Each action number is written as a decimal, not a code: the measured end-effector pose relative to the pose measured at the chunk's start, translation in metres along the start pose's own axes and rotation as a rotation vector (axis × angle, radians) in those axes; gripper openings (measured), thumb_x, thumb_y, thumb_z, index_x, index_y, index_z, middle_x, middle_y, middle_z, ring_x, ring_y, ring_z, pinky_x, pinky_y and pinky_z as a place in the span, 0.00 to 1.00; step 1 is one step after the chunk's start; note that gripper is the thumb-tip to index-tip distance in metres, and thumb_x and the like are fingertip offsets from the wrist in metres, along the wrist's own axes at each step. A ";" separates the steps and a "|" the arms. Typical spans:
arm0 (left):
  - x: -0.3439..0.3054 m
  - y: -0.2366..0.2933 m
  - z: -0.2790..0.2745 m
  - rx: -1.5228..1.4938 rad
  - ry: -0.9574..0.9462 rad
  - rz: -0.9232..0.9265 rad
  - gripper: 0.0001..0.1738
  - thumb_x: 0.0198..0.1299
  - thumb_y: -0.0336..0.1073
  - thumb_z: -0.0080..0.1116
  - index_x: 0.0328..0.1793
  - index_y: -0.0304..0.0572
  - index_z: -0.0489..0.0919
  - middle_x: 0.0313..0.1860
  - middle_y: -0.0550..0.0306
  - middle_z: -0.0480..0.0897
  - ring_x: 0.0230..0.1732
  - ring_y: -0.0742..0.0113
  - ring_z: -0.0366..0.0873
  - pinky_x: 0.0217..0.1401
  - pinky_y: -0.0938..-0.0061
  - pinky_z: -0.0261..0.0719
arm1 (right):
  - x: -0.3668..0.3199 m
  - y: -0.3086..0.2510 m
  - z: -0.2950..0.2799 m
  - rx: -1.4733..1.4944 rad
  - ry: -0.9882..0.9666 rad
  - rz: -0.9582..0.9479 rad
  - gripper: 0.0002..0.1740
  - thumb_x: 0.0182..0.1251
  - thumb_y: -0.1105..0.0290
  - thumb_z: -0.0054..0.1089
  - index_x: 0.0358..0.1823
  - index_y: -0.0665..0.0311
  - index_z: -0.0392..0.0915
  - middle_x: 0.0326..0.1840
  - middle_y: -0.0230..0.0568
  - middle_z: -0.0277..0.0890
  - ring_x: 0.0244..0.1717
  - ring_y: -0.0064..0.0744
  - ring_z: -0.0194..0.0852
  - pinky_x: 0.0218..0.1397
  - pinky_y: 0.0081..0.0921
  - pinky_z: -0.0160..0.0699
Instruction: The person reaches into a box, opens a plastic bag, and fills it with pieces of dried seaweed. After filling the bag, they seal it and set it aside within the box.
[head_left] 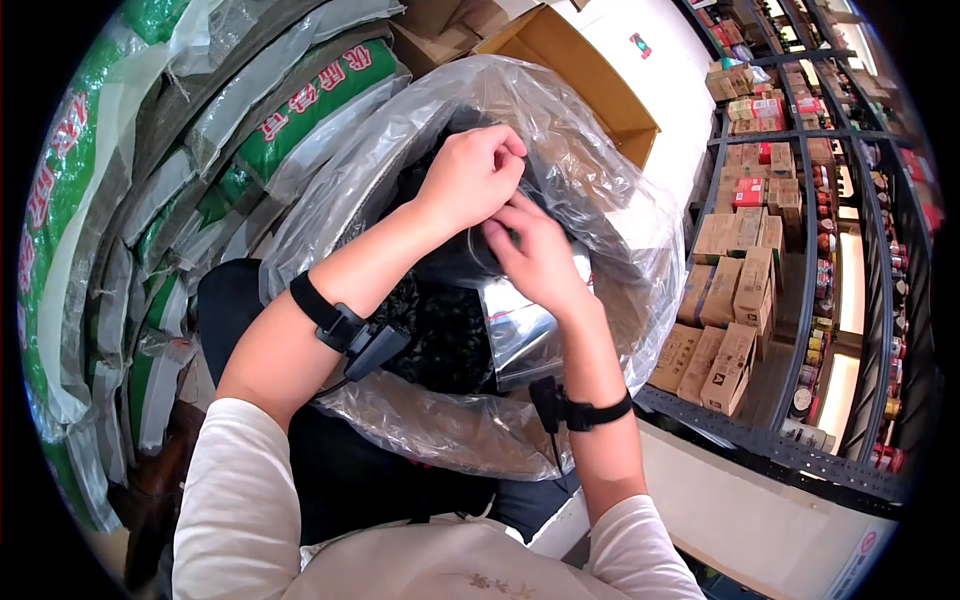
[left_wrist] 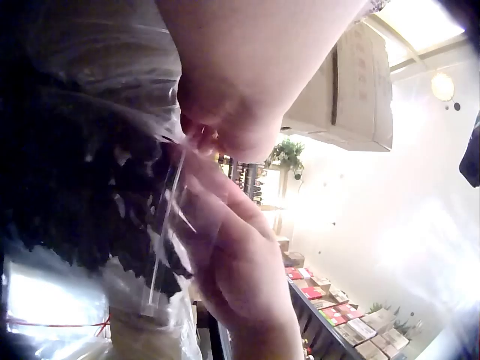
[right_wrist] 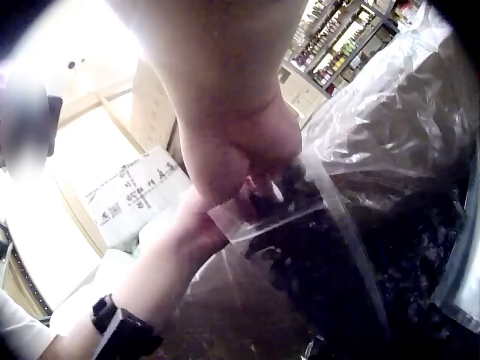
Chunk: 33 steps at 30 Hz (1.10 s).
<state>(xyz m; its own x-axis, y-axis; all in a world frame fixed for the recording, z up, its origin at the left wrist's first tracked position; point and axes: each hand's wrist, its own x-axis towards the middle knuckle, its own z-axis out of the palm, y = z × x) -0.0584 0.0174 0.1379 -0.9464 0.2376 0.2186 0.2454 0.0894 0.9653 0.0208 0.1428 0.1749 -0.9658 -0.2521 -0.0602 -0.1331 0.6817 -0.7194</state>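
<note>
In the head view my left hand [head_left: 470,180] and right hand [head_left: 535,255] meet over a big clear plastic liner [head_left: 400,400]. Both pinch the top edge of a smaller clear plastic bag [right_wrist: 281,223], which shows best in the right wrist view. Dark pieces fill this bag below a straight band near its mouth. Under the hands, loose black, crinkled dried pieces [head_left: 445,335] lie inside the liner. Beside them, below my right hand, are flat, shiny clear bags [head_left: 520,340]. The fingertips are partly hidden behind the hands in the head view.
Green and white printed sacks [head_left: 310,100] are piled at the left. An open cardboard box [head_left: 590,80] stands behind the liner. To the right, a shelf rack holds small cartons [head_left: 730,285] and several jars. The liner's crumpled rim rises around both forearms.
</note>
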 end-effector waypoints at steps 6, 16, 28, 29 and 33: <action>-0.001 -0.002 0.003 -0.011 -0.006 -0.012 0.08 0.59 0.29 0.54 0.41 0.35 0.82 0.28 0.53 0.84 0.29 0.71 0.81 0.36 0.74 0.79 | -0.021 0.002 -0.006 -0.077 0.090 0.017 0.13 0.67 0.72 0.56 0.49 0.68 0.82 0.65 0.59 0.71 0.61 0.55 0.76 0.64 0.38 0.73; -0.004 -0.003 0.004 0.046 -0.118 0.002 0.08 0.58 0.28 0.53 0.40 0.34 0.82 0.27 0.53 0.84 0.27 0.71 0.81 0.35 0.74 0.79 | 0.011 0.005 0.020 -0.122 -0.289 -0.003 0.18 0.69 0.66 0.54 0.52 0.74 0.73 0.53 0.59 0.76 0.54 0.52 0.74 0.59 0.40 0.71; -0.001 0.000 0.000 -0.013 -0.085 -0.055 0.08 0.57 0.29 0.55 0.40 0.35 0.82 0.29 0.50 0.84 0.29 0.65 0.82 0.36 0.71 0.80 | 0.003 -0.005 -0.011 -0.257 -0.262 -0.088 0.33 0.45 0.75 0.74 0.58 0.66 0.75 0.61 0.57 0.72 0.64 0.53 0.68 0.67 0.41 0.69; -0.002 0.000 0.001 -0.011 -0.098 -0.043 0.08 0.59 0.28 0.54 0.40 0.35 0.82 0.29 0.53 0.84 0.29 0.72 0.81 0.35 0.74 0.80 | 0.004 -0.001 -0.010 -0.259 -0.262 -0.088 0.33 0.45 0.75 0.74 0.58 0.66 0.75 0.61 0.57 0.72 0.64 0.53 0.68 0.67 0.41 0.69; -0.002 -0.003 0.003 -0.019 -0.100 -0.029 0.08 0.59 0.28 0.54 0.41 0.35 0.82 0.30 0.53 0.84 0.29 0.72 0.82 0.36 0.74 0.80 | 0.007 0.022 0.005 -0.306 -0.291 -0.083 0.33 0.45 0.74 0.75 0.58 0.62 0.76 0.63 0.53 0.72 0.67 0.52 0.66 0.67 0.40 0.71</action>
<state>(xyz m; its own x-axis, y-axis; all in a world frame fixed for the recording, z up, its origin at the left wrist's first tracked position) -0.0561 0.0198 0.1343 -0.9271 0.3308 0.1761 0.2134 0.0795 0.9737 0.0120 0.1522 0.1553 -0.8517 -0.4681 -0.2354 -0.3096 0.8121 -0.4946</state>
